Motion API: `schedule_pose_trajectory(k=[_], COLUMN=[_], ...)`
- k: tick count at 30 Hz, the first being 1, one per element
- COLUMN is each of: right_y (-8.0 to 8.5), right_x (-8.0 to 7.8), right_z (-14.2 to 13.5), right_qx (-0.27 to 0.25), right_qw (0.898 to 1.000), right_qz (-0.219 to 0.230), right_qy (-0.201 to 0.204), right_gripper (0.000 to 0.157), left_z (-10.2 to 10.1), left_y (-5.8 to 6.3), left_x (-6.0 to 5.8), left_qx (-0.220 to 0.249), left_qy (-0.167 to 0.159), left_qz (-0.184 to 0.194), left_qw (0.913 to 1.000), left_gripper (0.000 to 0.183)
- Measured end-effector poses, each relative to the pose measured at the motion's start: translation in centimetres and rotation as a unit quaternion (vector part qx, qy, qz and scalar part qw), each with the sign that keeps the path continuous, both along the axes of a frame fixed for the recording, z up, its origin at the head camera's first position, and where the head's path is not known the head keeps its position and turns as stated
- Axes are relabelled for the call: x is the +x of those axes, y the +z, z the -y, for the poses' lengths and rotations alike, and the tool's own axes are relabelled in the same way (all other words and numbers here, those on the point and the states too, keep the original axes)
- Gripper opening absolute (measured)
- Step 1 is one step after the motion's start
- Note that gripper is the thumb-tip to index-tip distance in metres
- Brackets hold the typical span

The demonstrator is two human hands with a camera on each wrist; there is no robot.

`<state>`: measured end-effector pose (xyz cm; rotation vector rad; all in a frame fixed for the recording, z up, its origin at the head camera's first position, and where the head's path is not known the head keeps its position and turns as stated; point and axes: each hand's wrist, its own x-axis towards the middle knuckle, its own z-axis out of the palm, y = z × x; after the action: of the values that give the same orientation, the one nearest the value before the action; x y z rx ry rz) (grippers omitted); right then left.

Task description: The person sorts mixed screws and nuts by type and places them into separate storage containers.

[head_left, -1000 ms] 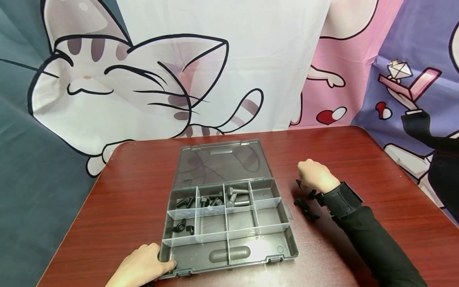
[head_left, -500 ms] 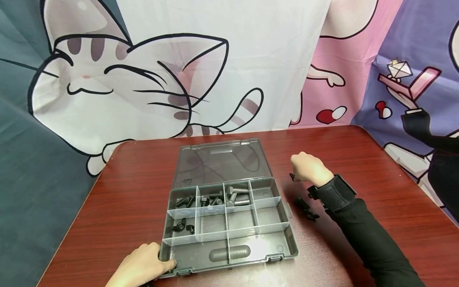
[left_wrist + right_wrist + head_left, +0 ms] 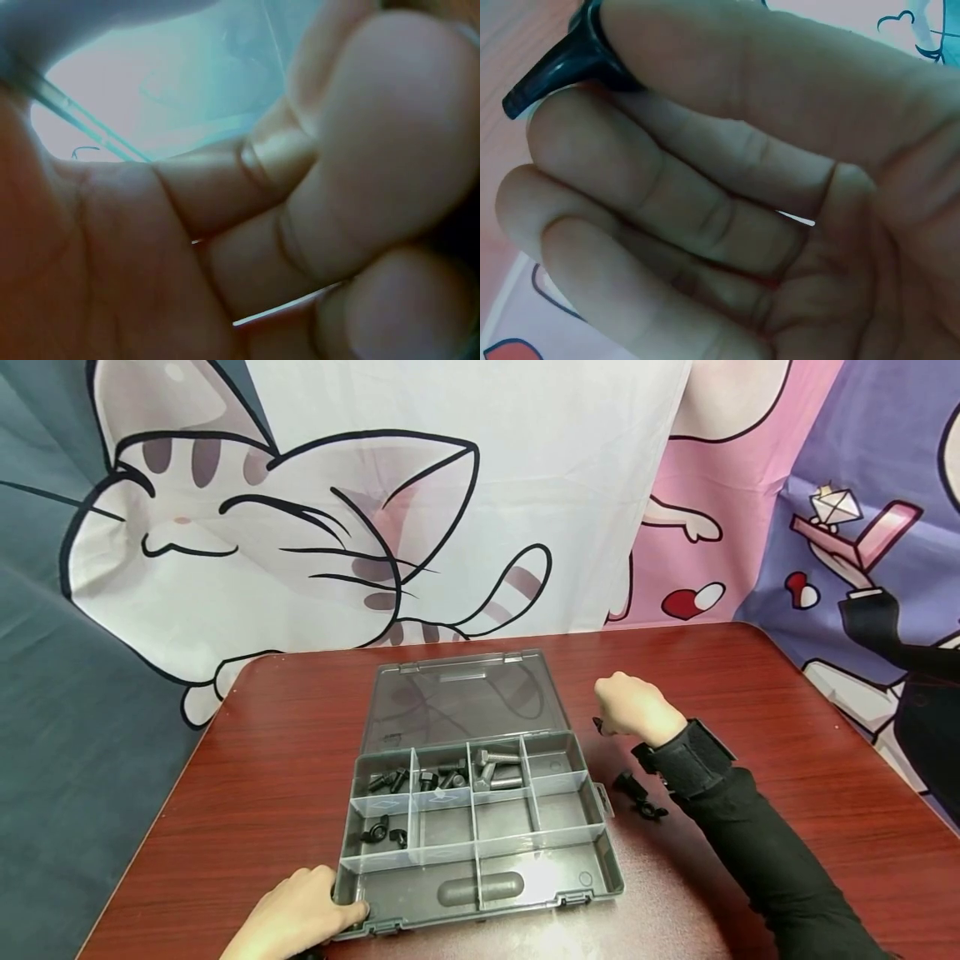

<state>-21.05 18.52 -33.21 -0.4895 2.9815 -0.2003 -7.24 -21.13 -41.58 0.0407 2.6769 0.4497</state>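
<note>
A grey divided plastic box point(image 3: 551, 881) lies with its lid point(image 3: 457, 706) folded back on the table. My left hand point(image 3: 296, 906) grips its front left corner, thumb over the rim; the left wrist view shows curled fingers point(image 3: 247, 270) beside the box wall. Right of the box, above the table, my right hand point(image 3: 637, 708) pinches a black wing nut point(image 3: 574, 56) between thumb and fingertips; part of it is hidden. Black bolts point(image 3: 388, 782), more dark bolts point(image 3: 450, 777) and silver bolts point(image 3: 498, 772) fill three back compartments. Two black wing nuts point(image 3: 375, 832) lie in the left middle compartment.
Right of the box, under the right forearm, a black bolt point(image 3: 628, 785) and a black wing nut point(image 3: 651, 811) lie on the red-brown table point(image 3: 225, 793). A cartoon cloth point(image 3: 585, 485) hangs behind the table's far edge.
My right hand has moved left and slightly away from me, toward the box, with the wing nut, uncovering more of the bolt on the table. My left hand stays at the corner.
</note>
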Motion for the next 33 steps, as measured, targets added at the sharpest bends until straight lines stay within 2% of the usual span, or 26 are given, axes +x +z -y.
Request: schedule_pose_trajectory(k=[9, 17, 26, 33], right_y=[0.4, 1.4, 2.1, 2.2], right_x=[-0.1, 0.1, 0.3, 0.5], right_z=[1.7, 3.9, 6.2, 7.7], right_qx=[0.002, 0.018, 0.016, 0.023], right_qw=[1.0, 0.998, 0.997, 0.995], right_qz=[-0.008, -0.055, -0.053, -0.056], right_qy=[0.009, 0.033, 0.058, 0.077], right_gripper=[0.025, 0.026, 0.035, 0.035], left_z=[0.0, 0.0, 0.1, 0.0], left_y=[0.0, 0.0, 0.1, 0.1], left_x=[-0.1, -0.2, -0.3, -0.3], left_qx=[0.004, 0.002, 0.0, 0.005], left_qy=[0.001, 0.002, -0.001, 0.004], left_qz=[0.015, 0.023, 0.015, 0.034], left_qw=[0.9999, 0.9997, 0.9999, 0.9994], left_gripper=[0.036, 0.038, 0.04, 0.04])
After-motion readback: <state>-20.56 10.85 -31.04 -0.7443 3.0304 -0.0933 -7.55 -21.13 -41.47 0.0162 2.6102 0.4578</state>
